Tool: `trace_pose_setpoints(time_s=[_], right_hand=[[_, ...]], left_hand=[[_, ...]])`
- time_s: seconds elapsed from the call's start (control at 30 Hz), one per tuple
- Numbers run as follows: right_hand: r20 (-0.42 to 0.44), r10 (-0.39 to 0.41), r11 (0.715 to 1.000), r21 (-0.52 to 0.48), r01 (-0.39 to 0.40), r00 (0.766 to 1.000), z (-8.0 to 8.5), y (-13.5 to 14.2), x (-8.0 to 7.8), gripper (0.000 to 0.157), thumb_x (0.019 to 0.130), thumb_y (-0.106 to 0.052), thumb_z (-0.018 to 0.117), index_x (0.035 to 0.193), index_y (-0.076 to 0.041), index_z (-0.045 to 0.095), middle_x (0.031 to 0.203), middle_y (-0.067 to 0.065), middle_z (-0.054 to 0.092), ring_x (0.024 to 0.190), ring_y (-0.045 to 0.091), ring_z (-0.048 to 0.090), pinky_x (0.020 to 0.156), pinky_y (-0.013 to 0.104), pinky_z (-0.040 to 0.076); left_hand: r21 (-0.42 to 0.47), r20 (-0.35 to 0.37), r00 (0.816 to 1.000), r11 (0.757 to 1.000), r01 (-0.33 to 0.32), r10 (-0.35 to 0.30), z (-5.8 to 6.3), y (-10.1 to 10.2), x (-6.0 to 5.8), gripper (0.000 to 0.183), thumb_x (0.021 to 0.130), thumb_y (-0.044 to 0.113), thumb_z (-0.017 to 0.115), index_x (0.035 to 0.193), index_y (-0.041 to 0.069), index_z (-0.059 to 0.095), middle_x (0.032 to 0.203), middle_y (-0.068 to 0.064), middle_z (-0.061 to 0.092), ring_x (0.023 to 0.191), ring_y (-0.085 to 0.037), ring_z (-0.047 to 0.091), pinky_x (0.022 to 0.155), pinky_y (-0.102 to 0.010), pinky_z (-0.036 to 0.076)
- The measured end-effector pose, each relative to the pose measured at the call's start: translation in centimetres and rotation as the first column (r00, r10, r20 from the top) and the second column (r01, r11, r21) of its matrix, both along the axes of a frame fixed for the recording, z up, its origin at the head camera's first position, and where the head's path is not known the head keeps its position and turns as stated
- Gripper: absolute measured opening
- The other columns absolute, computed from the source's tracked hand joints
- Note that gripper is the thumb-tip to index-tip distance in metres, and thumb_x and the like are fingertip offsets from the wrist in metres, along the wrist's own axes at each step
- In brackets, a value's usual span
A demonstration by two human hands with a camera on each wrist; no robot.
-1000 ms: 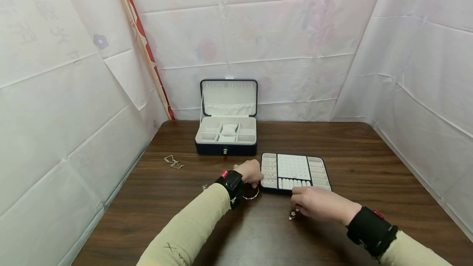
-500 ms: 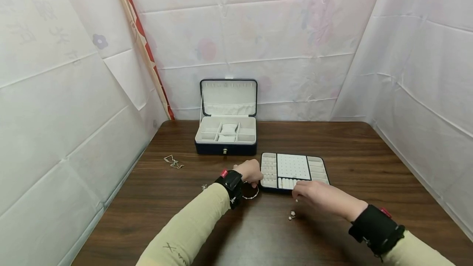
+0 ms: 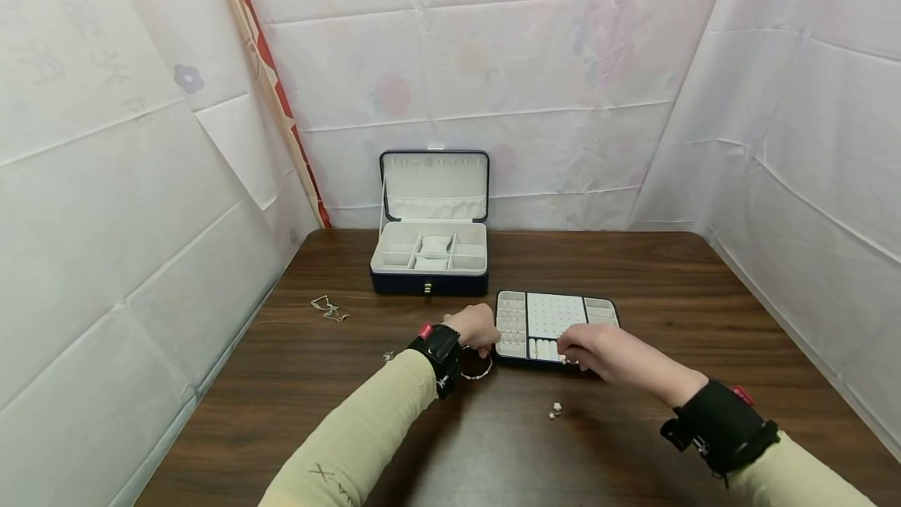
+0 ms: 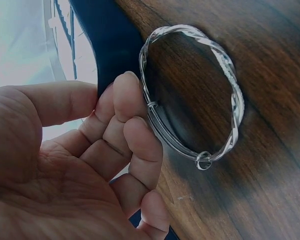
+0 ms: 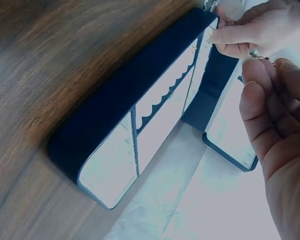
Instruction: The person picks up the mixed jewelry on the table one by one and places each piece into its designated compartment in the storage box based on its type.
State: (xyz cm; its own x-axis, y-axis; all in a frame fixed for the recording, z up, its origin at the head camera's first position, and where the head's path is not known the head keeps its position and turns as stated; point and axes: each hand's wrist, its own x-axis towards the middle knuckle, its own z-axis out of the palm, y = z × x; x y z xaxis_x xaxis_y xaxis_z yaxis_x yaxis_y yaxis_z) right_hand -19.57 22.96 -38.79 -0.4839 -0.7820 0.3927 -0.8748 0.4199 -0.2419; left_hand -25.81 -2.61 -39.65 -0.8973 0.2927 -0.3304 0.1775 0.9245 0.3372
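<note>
A small piece of jewelry (image 5: 254,53) was pinched between thumb and fingertips in the grip of the right hand (image 3: 605,348), by the front edge of the tray (image 3: 558,316), near its white ring rolls (image 3: 544,349). That hand hid part of the tray's right side. The left hand (image 3: 475,327) kept a narrow grip on the tray's left edge; just beside its fingers, a twisted silver bracelet (image 4: 225,61) lay on the surface (image 3: 479,444). Small pale trinkets (image 3: 555,411) lay in front of the tray, a chain (image 3: 329,308) well apart to the left. Behind, a lidded box (image 3: 457,285) stood open.
</note>
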Motion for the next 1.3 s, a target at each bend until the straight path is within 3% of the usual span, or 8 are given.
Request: trace_pose_setpoints(time_s=[0.17,0.4,0.63,0.8,0.97,1.13,1.3], right_hand=[[-0.043,0.029,0.998,-0.052,-0.031,0.999,0.24,0.05,-0.2,0.028,0.086,0.011,0.073,0.103,-0.011,0.07,0.095,0.0,0.07,0.076,0.005,0.064,0.069,0.014,0.05],[-0.012,-0.022,0.998,-0.065,0.022,1.0,0.51,0.08,-0.2,0.025,0.088,0.008,0.073,0.102,-0.013,0.071,0.095,-0.002,0.07,0.08,0.004,0.063,0.068,0.02,0.052],[0.025,-0.083,0.991,-0.101,0.085,0.996,0.37,0.12,-0.33,0.027,0.085,0.008,0.076,0.091,-0.015,0.063,0.083,-0.012,0.062,0.072,-0.005,0.05,0.061,0.018,0.046],[0.01,-0.102,0.988,-0.117,0.102,0.995,0.29,0.11,-0.4,0.031,0.082,0.011,0.076,0.089,-0.016,0.061,0.081,-0.012,0.06,0.07,-0.005,0.047,0.06,0.017,0.045],[-0.047,-0.061,0.991,-0.125,0.055,0.997,0.2,0.18,-0.62,0.03,0.082,0.012,0.075,0.097,-0.012,0.065,0.088,-0.009,0.064,0.077,-0.002,0.052,0.067,0.016,0.046],[-0.129,-0.005,0.991,-0.133,-0.013,0.992,0.1,0.2,-0.85,0.039,0.081,0.016,0.072,0.112,-0.007,0.073,0.092,-0.009,0.063,0.079,0.0,0.053,0.072,0.013,0.044],[-0.124,-0.011,0.988,-0.152,-0.008,0.992,0.26,0.18,-0.83,0.037,0.08,0.017,0.073,0.109,-0.007,0.075,0.091,-0.01,0.063,0.076,0.002,0.056,0.07,0.011,0.044]], left_hand=[[-0.002,0.002,1.0,1.0,-0.002,0.002,-0.04,0.01,-0.06,0.031,0.093,0.016,0.059,0.07,0.003,0.076,0.075,-0.007,0.077,0.077,-0.025,0.069,0.072,-0.036,0.034],[-0.005,0.008,1.0,1.0,-0.003,0.003,-0.08,-0.05,-0.15,0.033,0.093,0.017,0.058,0.067,0.004,0.074,0.076,-0.007,0.077,0.067,-0.02,0.063,0.072,-0.037,0.034],[-0.008,-0.001,1.0,1.0,-0.003,0.003,-0.38,-0.02,-0.31,0.033,0.092,0.017,0.059,0.066,0.004,0.075,0.074,-0.007,0.077,0.058,-0.014,0.054,0.074,-0.038,0.035],[-0.015,-0.004,1.0,1.0,-0.002,0.002,-0.38,0.03,-0.32,0.033,0.092,0.017,0.059,0.066,0.005,0.075,0.073,-0.006,0.076,0.058,-0.014,0.054,0.075,-0.039,0.036],[-0.005,0.002,1.0,1.0,-0.004,0.004,-0.44,-0.02,-0.35,0.033,0.092,0.017,0.059,0.067,0.004,0.075,0.073,-0.007,0.076,0.058,-0.014,0.054,0.075,-0.039,0.036],[-0.003,-0.001,1.0,1.0,-0.003,0.003,-0.46,-0.04,-0.33,0.032,0.092,0.017,0.059,0.069,0.003,0.076,0.073,-0.007,0.076,0.058,-0.014,0.054,0.074,-0.039,0.036],[-0.005,-0.009,1.0,1.0,-0.003,0.003,-0.45,-0.01,-0.25,0.031,0.091,0.016,0.06,0.07,0.003,0.077,0.071,-0.005,0.076,0.057,-0.013,0.054,0.073,-0.038,0.036]])
